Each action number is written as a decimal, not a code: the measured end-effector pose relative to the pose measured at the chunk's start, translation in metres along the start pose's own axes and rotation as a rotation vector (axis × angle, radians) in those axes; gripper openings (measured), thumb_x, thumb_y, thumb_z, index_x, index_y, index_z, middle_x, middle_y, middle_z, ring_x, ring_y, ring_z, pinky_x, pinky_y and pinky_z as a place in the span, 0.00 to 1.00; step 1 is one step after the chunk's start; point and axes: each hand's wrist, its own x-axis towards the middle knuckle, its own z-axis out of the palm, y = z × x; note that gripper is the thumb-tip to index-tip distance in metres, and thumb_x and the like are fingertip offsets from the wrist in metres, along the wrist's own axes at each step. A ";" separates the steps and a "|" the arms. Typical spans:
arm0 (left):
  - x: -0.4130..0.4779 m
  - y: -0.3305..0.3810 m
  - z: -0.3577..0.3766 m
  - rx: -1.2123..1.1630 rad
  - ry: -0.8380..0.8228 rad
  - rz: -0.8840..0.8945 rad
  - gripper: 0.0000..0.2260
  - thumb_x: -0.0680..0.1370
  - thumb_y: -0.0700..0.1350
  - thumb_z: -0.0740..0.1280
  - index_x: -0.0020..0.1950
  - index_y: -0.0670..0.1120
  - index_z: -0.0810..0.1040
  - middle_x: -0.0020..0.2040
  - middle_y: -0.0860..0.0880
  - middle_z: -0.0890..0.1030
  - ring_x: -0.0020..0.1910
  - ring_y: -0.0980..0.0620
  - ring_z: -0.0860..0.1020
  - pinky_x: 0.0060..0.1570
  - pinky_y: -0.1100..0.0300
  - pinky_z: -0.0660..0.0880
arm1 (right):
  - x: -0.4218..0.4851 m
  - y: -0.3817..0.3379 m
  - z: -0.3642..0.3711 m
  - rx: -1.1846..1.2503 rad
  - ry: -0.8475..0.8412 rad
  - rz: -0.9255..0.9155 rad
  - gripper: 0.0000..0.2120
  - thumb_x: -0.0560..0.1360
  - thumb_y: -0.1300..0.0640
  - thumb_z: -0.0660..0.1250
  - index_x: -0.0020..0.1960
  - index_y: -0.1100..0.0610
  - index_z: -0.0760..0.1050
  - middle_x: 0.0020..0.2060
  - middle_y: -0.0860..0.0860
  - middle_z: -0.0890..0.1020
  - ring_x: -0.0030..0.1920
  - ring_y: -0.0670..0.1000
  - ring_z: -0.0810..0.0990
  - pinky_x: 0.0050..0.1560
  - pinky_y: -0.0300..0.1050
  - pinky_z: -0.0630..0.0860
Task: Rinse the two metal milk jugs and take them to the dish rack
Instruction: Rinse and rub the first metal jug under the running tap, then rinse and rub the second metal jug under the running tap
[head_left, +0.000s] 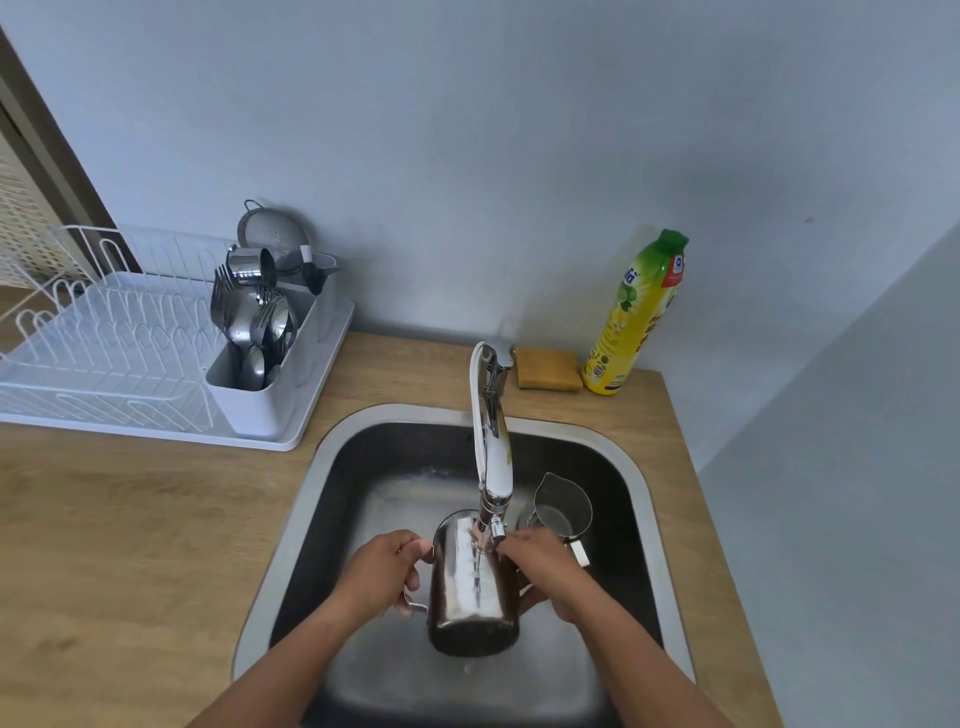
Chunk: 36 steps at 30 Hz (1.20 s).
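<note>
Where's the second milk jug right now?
The second milk jug stands upright in the sink, right of the tap, just behind the right hand.

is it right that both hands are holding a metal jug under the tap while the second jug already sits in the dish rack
Not quite. The head view shows the left hand and right hand holding a metal jug under the tap, but the second jug stands in the sink, not in the dish rack.

- Dish rack (104, 332) cut off at left edge.
- Small jug (563, 506) partly hidden behind faucet (491, 441) and right hand (540, 564).
- Bottle (636, 317) label too small to read.
</note>
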 end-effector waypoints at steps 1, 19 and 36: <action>0.001 -0.001 0.001 -0.010 -0.008 -0.017 0.13 0.82 0.49 0.59 0.45 0.46 0.81 0.30 0.49 0.77 0.24 0.49 0.78 0.21 0.65 0.63 | 0.000 0.000 0.001 -0.001 0.006 0.014 0.13 0.76 0.51 0.65 0.48 0.61 0.79 0.36 0.54 0.82 0.34 0.52 0.82 0.40 0.53 0.83; 0.000 -0.005 0.000 -0.108 -0.134 -0.105 0.13 0.83 0.48 0.57 0.51 0.42 0.77 0.32 0.49 0.75 0.27 0.49 0.79 0.22 0.65 0.67 | 0.007 0.018 0.005 -0.026 -0.004 -0.002 0.17 0.75 0.43 0.66 0.54 0.56 0.78 0.47 0.57 0.84 0.42 0.55 0.85 0.41 0.53 0.85; 0.027 -0.019 -0.018 -0.099 0.335 0.005 0.05 0.80 0.43 0.63 0.47 0.48 0.77 0.42 0.48 0.81 0.43 0.47 0.79 0.45 0.50 0.76 | 0.008 0.065 -0.026 -0.327 0.667 -0.200 0.23 0.75 0.54 0.70 0.68 0.54 0.69 0.62 0.56 0.71 0.61 0.54 0.71 0.52 0.42 0.71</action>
